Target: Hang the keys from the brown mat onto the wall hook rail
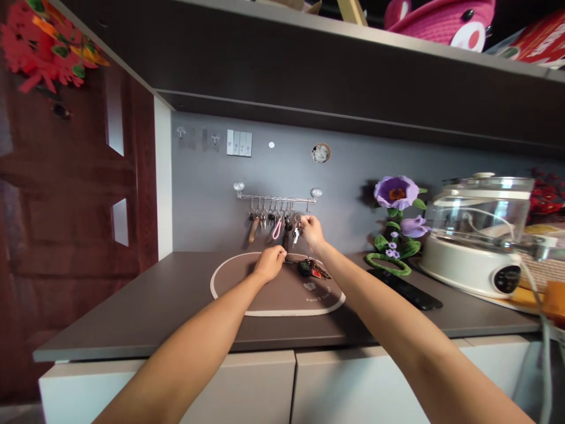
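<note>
Silver key [296, 236] dangles on a small ring from the right hand [312, 231], its thumb and fingers pinched closed on that ring just below a chrome hook rail [276, 199] on the grey wall. Several key sets hang along the rail to the left of the hand, among them a tan leather strap [253, 231] and a pink loop strap [276, 229]. The left hand [269, 263] sits lower, curled palm-down over a brown oval mat [278, 300] with a cream edge; whether it grasps anything is hidden, though a dark cord [291, 260] runs from under its fingers. Just beside that cord, a black key fob [304, 268] with a red tag [316, 272] lies on the mat. To the right of the mat, a flat black remote [406, 288] lies on the dark countertop [132, 312], near a purple artificial flower [396, 193] and a white cooker with a glass lid [479, 235]. A wall switch panel [239, 143] sits high above the rail, and a wooden door [66, 176] fills the left side of the frame.
</note>
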`<state>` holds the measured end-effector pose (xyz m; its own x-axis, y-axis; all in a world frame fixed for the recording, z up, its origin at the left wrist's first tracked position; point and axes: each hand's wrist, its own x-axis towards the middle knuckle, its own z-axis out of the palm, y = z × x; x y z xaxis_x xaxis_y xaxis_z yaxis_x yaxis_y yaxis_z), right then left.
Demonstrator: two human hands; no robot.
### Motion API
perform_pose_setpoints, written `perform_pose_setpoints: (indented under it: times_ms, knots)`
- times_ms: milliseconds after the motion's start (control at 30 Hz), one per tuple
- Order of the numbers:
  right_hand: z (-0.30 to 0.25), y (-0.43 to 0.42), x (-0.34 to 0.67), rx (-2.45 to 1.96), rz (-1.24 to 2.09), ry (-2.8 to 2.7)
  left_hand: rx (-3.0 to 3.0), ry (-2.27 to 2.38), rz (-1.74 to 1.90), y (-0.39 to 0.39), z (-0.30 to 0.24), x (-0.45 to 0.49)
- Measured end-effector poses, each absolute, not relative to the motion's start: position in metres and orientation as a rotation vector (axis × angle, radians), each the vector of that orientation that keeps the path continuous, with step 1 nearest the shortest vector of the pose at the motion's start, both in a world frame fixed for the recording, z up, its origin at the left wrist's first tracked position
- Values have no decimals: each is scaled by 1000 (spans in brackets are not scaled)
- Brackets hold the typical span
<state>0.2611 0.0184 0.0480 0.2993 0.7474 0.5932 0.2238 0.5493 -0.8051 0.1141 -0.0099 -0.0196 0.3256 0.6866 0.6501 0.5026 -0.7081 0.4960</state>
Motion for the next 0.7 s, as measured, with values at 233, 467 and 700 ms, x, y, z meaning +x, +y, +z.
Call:
perform_pose_setpoints:
  times_ms: [233, 467, 700]
  knots:
    - [71, 40, 252, -1032, 380, -1181, 2354, 1063, 1330, -6, -22, 115]
    - [80, 55, 245, -1122, 302, -1129, 2358, 1071, 1329, -3, -22, 115]
    - [79, 67, 244, -1172, 238, -1111, 2349, 1103, 1296, -1, -23, 114]
